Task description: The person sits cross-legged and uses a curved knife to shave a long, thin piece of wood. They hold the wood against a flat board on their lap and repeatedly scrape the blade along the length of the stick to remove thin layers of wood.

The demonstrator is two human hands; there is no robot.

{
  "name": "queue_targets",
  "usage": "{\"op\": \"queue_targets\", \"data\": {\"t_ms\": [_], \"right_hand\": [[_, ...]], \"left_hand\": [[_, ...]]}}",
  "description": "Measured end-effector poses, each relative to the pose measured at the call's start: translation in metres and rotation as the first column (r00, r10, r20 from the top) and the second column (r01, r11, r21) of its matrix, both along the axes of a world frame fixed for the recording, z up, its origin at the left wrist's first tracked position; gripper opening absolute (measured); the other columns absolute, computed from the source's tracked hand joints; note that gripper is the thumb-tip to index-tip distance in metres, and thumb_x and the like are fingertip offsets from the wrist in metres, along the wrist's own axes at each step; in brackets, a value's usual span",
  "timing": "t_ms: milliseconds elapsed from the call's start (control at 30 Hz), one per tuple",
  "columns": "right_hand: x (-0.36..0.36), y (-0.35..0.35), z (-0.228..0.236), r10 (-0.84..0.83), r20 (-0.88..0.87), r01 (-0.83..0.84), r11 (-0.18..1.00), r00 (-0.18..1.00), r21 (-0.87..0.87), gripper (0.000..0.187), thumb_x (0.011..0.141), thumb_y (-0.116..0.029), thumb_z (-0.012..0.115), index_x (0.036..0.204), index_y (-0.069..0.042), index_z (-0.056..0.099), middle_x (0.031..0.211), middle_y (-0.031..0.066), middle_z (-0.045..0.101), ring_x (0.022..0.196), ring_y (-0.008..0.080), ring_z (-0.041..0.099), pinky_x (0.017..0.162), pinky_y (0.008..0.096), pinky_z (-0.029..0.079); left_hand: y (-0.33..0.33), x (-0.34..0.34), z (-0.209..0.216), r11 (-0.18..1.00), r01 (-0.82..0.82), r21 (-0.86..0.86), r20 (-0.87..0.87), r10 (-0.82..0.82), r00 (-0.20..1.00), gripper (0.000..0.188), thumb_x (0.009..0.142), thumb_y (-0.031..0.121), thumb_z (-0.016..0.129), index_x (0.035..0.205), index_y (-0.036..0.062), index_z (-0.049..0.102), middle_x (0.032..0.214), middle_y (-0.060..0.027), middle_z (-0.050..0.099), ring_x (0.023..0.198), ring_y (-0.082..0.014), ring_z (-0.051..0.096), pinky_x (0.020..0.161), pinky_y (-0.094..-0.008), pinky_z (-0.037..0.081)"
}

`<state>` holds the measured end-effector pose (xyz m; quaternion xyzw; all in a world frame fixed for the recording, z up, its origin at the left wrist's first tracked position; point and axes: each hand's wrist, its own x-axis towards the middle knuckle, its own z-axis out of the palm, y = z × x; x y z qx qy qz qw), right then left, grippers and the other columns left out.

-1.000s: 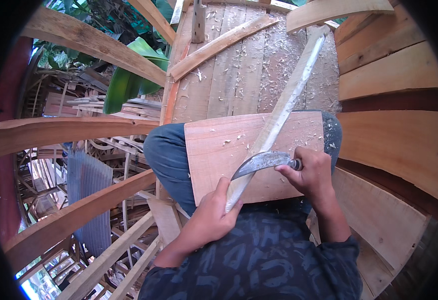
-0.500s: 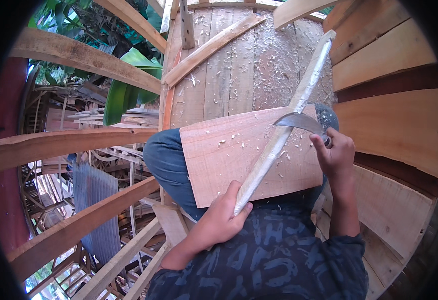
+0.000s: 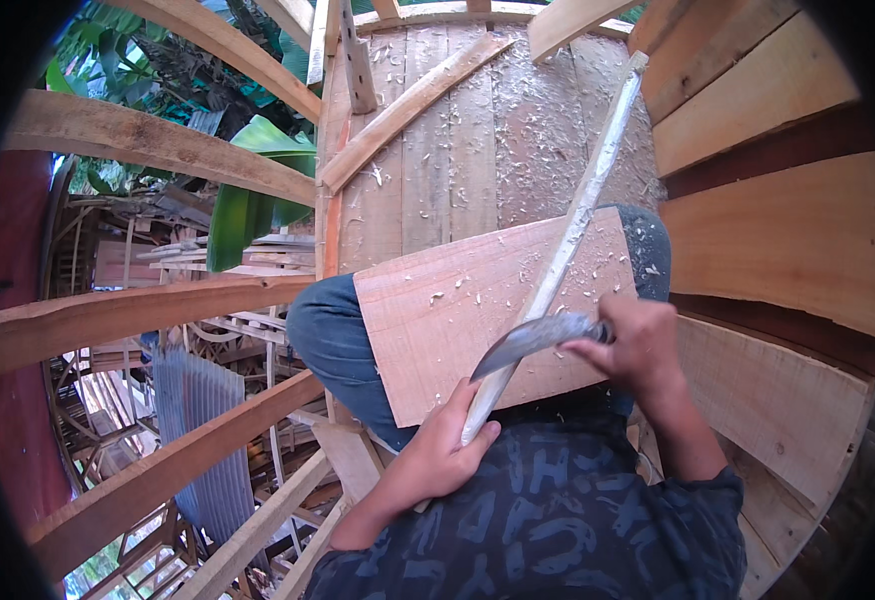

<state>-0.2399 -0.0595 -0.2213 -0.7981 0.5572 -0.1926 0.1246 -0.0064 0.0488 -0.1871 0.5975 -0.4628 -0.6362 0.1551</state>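
My left hand [image 3: 448, 442] is closed round the near end of a long pale wooden stick [image 3: 570, 235], which slants up and away to the right. In my right hand [image 3: 638, 340] is a curved knife [image 3: 533, 338], gripped by its handle. The blade lies across the stick a little beyond my left hand, its tip close to the left fingers. Under both rests a flat rectangular board [image 3: 428, 330], laid over my lap and sprinkled with small shavings. The knife's handle is mostly hidden by my right fingers.
Wood shavings cover the plank floor [image 3: 468, 130] ahead, where a loose batten [image 3: 413, 112] lies slantwise. Wide planks [image 3: 778, 240] line the right side. Open wooden rails [image 3: 148, 300] run along the left, with a banana leaf [image 3: 248, 200] and a corrugated sheet [image 3: 203, 430] beyond them.
My right hand has drawn the knife down along the stick toward me, from beyond the board's middle to near my left hand. The left hand keeps its hold on the stick.
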Motion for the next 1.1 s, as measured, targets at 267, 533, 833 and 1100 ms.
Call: {"op": "queue_targets", "data": {"t_ms": [267,533,833,1100], "right_hand": [[0.015,0.009,0.030,-0.080,0.223,-0.050,0.851,0.971,0.522,0.039,0.078,-0.038,0.068,0.072,0.000,0.058,0.054,0.0155,0.051,0.051,0.0304,0.053,0.050,0.0370,0.042],[-0.021,-0.006,0.044,-0.137,0.756,-0.704,0.290,0.640,0.648,0.038,0.080,-0.013,0.067,0.112,-0.001,0.051,0.082,0.0010,0.058,0.071,0.0064,0.051,0.065,0.0226,0.043],[-0.018,0.002,0.035,0.107,0.718,-0.622,0.596,0.688,0.507,0.037,0.076,-0.004,0.069,0.111,0.002,0.059,0.087,0.0091,0.065,0.081,0.0136,0.059,0.073,0.0272,0.046],[-0.017,0.007,0.020,-0.143,0.741,-0.478,0.681,0.656,0.555,0.036,0.078,0.000,0.064,0.112,0.003,0.055,0.072,-0.0002,0.055,0.057,0.0075,0.046,0.055,0.0218,0.037]], "left_hand": [[-0.003,0.010,-0.012,0.999,0.036,-0.003,-0.102,-0.036,0.994,0.020,0.084,0.010,0.055,0.098,0.0017,0.044,0.077,-0.0085,0.048,0.073,-0.0171,0.049,0.070,-0.0312,0.040],[-0.002,0.017,-0.024,0.998,0.020,-0.067,-0.313,-0.040,0.949,0.019,0.084,0.011,0.055,0.097,0.0017,0.045,0.080,-0.0082,0.050,0.077,-0.0163,0.049,0.071,-0.0295,0.039],[-0.007,0.031,-0.021,0.998,0.010,-0.061,-0.312,-0.028,0.950,0.022,0.083,0.012,0.056,0.098,0.0009,0.045,0.081,-0.0088,0.049,0.077,-0.0186,0.049,0.073,-0.0307,0.040],[-0.009,0.036,-0.023,0.993,0.120,0.010,-0.347,-0.109,0.932,0.021,0.084,0.014,0.055,0.098,0.0016,0.045,0.081,-0.0080,0.049,0.077,-0.0173,0.049,0.073,-0.0297,0.040]]}}
